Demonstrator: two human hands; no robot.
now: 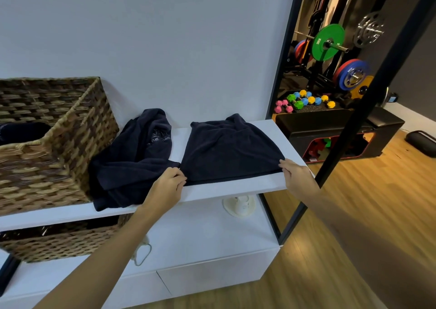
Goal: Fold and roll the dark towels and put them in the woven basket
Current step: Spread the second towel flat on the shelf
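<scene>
The woven basket [59,143] stood at the shelf's [224,188] left, a dark roll already inside. A crumpled towel [132,157] lay beside it. The spread towel [231,150] was mid-fold: the left hand [168,182] and right hand [295,173] pinched its near corners. Rolling likely came next, needing even edges.

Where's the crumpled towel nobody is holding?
In the head view, the crumpled towel lies on the white shelf, between the woven basket and the folded towel.
</scene>
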